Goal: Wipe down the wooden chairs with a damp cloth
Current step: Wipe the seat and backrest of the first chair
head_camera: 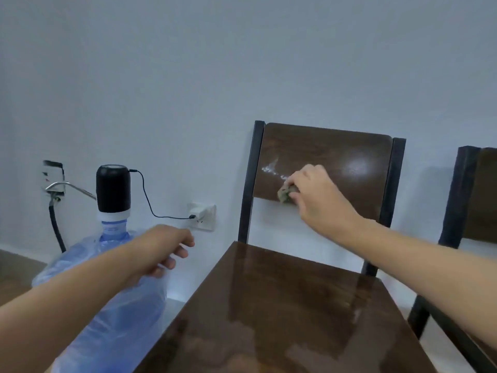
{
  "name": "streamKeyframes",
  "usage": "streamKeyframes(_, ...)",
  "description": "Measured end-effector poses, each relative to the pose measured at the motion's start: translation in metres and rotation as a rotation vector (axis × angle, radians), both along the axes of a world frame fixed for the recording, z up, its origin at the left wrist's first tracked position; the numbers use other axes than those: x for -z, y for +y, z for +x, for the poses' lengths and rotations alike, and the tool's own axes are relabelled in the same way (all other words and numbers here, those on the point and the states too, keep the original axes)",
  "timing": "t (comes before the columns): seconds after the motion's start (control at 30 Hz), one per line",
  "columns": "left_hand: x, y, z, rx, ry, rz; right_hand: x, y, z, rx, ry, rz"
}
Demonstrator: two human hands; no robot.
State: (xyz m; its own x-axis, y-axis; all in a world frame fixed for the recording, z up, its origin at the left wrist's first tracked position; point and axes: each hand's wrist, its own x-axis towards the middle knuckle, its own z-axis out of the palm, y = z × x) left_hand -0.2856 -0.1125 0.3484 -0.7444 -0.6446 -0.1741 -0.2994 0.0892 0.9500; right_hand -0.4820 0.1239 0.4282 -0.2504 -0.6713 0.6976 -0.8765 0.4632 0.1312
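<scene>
While right hand (314,195) pinches cloth (285,193) on chair backrest (325,168) | left hand (164,249) loosely curled, empty

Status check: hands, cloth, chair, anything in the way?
Right hand presses cloth on chair backrest, white streak beside it. Left hand empty, hovering over water jug. Seat glossy. Nothing blocking.
</scene>
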Motion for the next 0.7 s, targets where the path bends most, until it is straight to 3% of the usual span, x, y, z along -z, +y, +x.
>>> streamKeyframes(0.1, -0.015, 0.019, -0.044, -0.016, 0.066, -0.04, -0.059, -0.033, -0.068, 0.174, -0.003, -0.261)
streamKeyframes(0.17, -0.016, 0.031, -0.073, -0.027, 0.115, -0.054, -0.056, -0.054, -0.079, 0.239, 0.027, -0.294)
streamKeyframes(0.3, -0.023, 0.044, -0.129, -0.022, 0.193, -0.15, 0.028, -0.052, -0.057, 0.108, 0.255, 0.162)
streamKeyframes(0.37, -0.032, 0.044, -0.154, -0.058, 0.213, -0.176, 0.032, -0.029, -0.069, 0.005, 0.361, 0.321)
streamKeyframes(0.43, -0.038, 0.038, -0.176, -0.091, 0.23, -0.208, -0.004, -0.023, -0.095, 0.035, 0.335, 0.176)
streamKeyframes(0.5, -0.043, 0.033, -0.187, -0.048, 0.251, -0.207, -0.049, -0.04, -0.114, 0.162, 0.253, -0.158)
streamKeyframes(0.57, -0.046, 0.034, -0.191, 0.014, 0.242, -0.182, -0.063, -0.073, -0.105, 0.228, 0.207, -0.248)
streamKeyframes(0.7, -0.04, 0.029, -0.197, 0.019, 0.3, -0.123, 0.009, -0.092, -0.07, 0.05, 0.494, 0.226)
